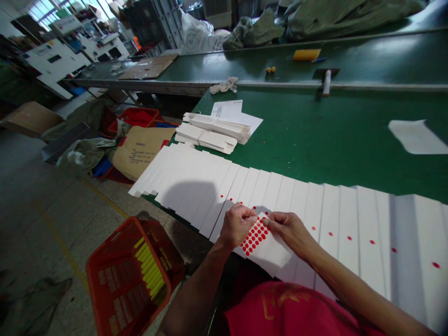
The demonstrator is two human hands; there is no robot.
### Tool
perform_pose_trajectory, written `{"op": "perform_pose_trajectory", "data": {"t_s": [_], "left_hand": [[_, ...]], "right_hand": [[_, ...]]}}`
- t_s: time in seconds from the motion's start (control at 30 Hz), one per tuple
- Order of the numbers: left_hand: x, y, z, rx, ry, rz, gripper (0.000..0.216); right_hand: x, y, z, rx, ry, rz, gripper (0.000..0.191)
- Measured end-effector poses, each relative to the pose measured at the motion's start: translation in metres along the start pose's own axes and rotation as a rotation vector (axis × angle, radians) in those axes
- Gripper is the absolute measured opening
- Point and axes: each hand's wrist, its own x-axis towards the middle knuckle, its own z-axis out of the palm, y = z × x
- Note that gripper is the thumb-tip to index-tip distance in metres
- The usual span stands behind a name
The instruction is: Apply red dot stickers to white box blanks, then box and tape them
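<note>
A sheet of round red stickers (255,239) is held between both hands, above a long overlapping row of flat white cartons (231,179). My left hand (238,223) pinches the sheet's upper left edge. At its upper right corner, the thumb and finger of my right hand (285,226) are pressed together by the top row of dots; whether a loose sticker is between them I cannot make out. Single red dots (331,234) sit on many cartons, from the middle of the row to the right end. Cartons at the left end show no dots.
Bundled white cartons (206,135) and papers (238,112) lie behind the row on the green table (301,135). An orange basket (131,275) with yellow items stands on the floor at left. Farther back are a crumpled glove (224,86) and a white-handled tool (326,83).
</note>
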Motion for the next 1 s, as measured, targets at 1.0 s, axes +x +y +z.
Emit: {"op": "perform_pose_trajectory", "data": {"t_s": [1.0], "left_hand": [[0.056,-0.1,-0.059,0.188,0.403,-0.273,0.008]], "right_hand": [[0.005,-0.002,0.004,-0.039,0.031,0.055,0.043]]}}
